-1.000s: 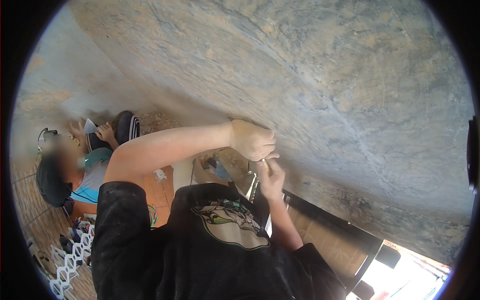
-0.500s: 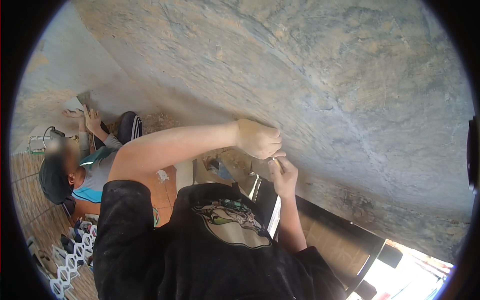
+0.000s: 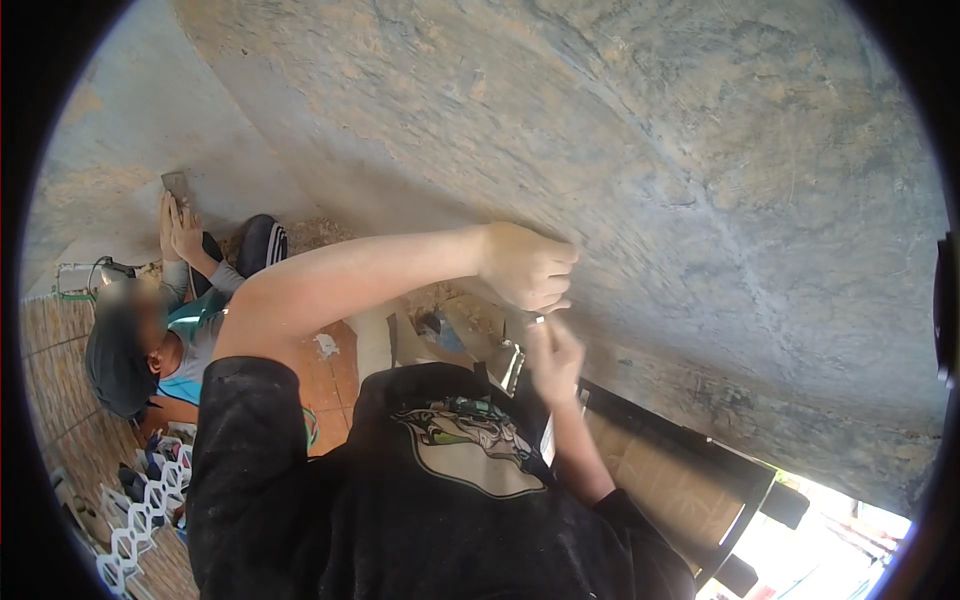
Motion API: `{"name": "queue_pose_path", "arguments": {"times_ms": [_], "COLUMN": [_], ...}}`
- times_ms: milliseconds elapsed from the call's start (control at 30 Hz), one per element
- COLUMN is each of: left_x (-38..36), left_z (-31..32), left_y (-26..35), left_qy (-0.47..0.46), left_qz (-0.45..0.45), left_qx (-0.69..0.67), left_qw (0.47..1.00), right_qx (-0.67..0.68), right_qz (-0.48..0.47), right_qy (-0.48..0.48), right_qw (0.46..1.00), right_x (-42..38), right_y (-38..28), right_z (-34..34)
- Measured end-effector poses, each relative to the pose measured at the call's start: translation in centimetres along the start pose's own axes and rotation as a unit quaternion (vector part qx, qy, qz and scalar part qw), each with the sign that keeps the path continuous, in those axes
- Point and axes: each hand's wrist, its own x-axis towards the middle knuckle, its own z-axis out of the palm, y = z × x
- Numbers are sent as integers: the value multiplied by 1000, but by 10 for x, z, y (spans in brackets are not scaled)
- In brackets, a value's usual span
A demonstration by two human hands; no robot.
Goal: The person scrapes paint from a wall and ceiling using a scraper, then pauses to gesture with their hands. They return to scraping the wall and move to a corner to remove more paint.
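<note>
My left hand (image 3: pixel 525 266) is closed in a fist close to the rough grey plastered wall (image 3: pixel 640 200); whatever its fingers may hold is hidden. Just below it, my right hand (image 3: pixel 556 362) is slightly blurred and pinched around a small thin stick (image 3: pixel 541 320). The stick's white end points up toward the left fist. Its kind is too small to tell, though its lower part looked orange-tan in the earlier view. A narrow gap separates the two hands.
On the left a person in a dark cap (image 3: pixel 118 350) holds a flat scraper (image 3: pixel 175 184) against the wall with both hands. A white lattice rack (image 3: pixel 140 520) stands at lower left. Cardboard (image 3: pixel 470 325) lies on the orange tiled floor (image 3: pixel 330 385). A dark-framed panel (image 3: pixel 680 480) is at right.
My right hand has shifted slightly left and down. My left fist has moved a little right. The other person's hands have come together on the scraper.
</note>
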Motion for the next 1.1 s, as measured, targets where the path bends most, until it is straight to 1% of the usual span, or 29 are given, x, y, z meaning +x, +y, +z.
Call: {"name": "queue_pose_path", "arguments": {"times_ms": [33,67,100,133,167,200,233,267,300,333,367,433,467,500,567,600,633,700,733,767,833,867,933,967,1000,1033,1100], "left_x": [5,6,5,1,-2,-6,-3,3,8,9,10,5,-1,1,9,11,12,6,7,9,10,10,11,10,8,10,9], "left_z": [4,4,3,0,-2,-8,-6,0,6,13,10,1,0,-1,-3,5,9,12,-1,-6,-16,-7,-4,-5,-6,-9,-18], "left_y": [-3,-2,-2,-2,4,2,2,-2,-3,1,-1,3,2,2,-6,0,3,6,4,2,-8,-6,0,-1,0,2,-8], "left_qy": [36,32,33,3,-25,-29,-30,10,53,54,54,-11,-4,-4,5,28,29,2,-18,-13,-22,-2,-8,-14,-24,-21,-48], "left_qz": [-10,-27,-24,-10,0,11,8,-5,-19,-39,-38,-1,16,9,22,-14,-10,-11,11,10,30,14,9,1,27,25,58], "left_qx": [75,100,108,56,-5,-48,-48,8,64,98,105,46,-50,-54,26,33,35,58,-7,-15,-8,28,37,43,7,-2,-33], "left_qw": [996,994,993,998,1000,998,998,1000,996,993,992,999,999,998,999,999,999,998,1000,1000,999,1000,999,999,999,999,997], "right_qx": [29,12,-4,-18,35,27,24,1,12,-27,-67,57,55,79,116,63,82,97,77,74,69,149,111,93,125,152,94], "right_qz": [6,-9,-29,-57,-41,-29,-23,-6,-51,-43,-38,1,21,19,89,36,55,21,-11,-3,10,67,29,19,24,52,-30], "right_qy": [31,43,53,70,66,54,44,17,26,26,26,66,80,55,19,18,29,62,127,130,36,16,49,65,67,70,56], "right_qw": [999,999,998,996,996,998,999,1000,998,998,997,996,995,995,989,997,995,993,989,989,997,986,992,993,990,984,994], "right_x": [11,12,12,-1,-19,-23,-17,-4,10,14,19,-8,-25,-27,-7,4,10,-4,-23,-26,-12,1,10,4,-11,-29,-15], "right_y": [-8,-9,-8,11,12,8,-2,-11,-11,-8,-5,-4,-22,-18,-5,13,6,13,1,1,1,-5,6,11,28,-29,5], "right_z": [-16,-14,-7,15,38,33,27,-2,-21,-24,-26,24,43,43,5,-17,-20,13,47,41,21,-4,-7,8,34,50,34]}}
